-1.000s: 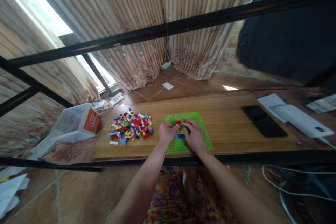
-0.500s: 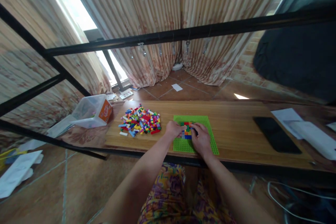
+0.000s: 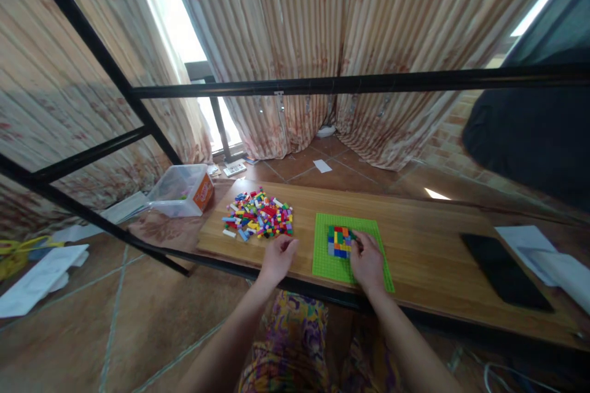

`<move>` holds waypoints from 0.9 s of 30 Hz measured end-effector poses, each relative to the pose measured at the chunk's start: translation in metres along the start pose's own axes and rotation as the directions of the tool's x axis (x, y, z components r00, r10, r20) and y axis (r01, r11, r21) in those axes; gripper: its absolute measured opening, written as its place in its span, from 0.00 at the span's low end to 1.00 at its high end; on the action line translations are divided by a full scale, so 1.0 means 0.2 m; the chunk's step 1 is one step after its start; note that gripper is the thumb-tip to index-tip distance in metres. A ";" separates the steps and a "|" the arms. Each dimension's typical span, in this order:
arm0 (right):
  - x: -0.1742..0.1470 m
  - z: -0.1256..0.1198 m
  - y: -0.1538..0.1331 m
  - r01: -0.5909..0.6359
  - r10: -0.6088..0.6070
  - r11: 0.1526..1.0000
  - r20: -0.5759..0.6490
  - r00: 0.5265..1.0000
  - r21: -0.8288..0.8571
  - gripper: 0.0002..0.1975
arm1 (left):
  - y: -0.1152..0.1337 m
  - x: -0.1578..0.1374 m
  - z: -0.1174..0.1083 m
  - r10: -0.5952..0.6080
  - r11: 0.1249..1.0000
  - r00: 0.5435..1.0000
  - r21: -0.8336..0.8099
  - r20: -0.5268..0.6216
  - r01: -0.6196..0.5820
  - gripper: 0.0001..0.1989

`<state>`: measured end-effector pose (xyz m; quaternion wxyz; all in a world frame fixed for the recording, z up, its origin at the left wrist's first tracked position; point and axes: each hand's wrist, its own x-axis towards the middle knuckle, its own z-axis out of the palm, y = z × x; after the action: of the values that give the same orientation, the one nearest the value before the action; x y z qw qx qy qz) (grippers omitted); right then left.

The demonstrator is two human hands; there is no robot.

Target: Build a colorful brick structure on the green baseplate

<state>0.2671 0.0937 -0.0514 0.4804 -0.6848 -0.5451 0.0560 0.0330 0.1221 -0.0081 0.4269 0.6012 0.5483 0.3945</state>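
A lime green studded baseplate (image 3: 332,269) lies on the wooden board. On it sits a compact block of toy bricks (image 3: 338,241) in red, yellow, blue, green, orange and grey. My right hand (image 3: 369,263) is at the block's right edge, fingers bent and thumb close to the bricks. Whatever is between its fingertips is hidden. Off the plate to the left, my left hand (image 3: 278,260) is over the board with curled fingers, just below the loose brick pile (image 3: 260,215). I cannot see whether it holds a brick.
A clear plastic bin (image 3: 177,199) with an orange label stands beyond the board's left end. A black flat slab (image 3: 504,270) lies on the board's right part, with white papers (image 3: 525,249) beside it. A black metal rail (image 3: 313,85) crosses in front of the curtains.
My left hand has left the brick block and moved left towards the pile, uncovering the block's left side. The right hand stays at the block. The view has shifted and tilted slightly.
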 end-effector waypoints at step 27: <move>0.01 -0.05 0.01 -0.117 0.118 0.993 0.060 0.991 -0.019 0.20 | -0.23 0.12 -0.74 0.010 0.601 0.943 0.756 -0.331 0.259 0.14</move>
<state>0.2765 0.0889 -0.0468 0.4542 -0.7173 -0.5187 0.1009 -0.1200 0.1591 -0.0029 0.0552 0.6194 0.7650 0.1673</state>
